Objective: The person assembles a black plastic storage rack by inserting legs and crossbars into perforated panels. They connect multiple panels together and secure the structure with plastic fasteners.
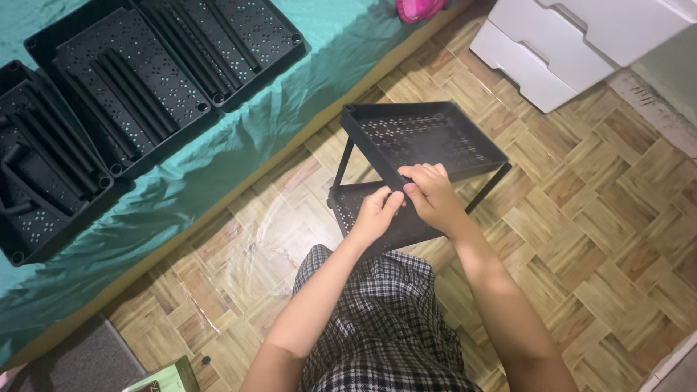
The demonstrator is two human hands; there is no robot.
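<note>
Head view: black two-tier perforated rack (425,138) upright on parquet floor (610,239), beside teal-covered bed (290,123). Left hand (376,214) and right hand (430,194), each grip clenched on near rim of upper tier. More black trays (131,80) on bed.

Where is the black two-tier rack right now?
In the head view, the rack stands on the wood floor at centre, both hands on its near rim, right of the green-covered bed.
</note>
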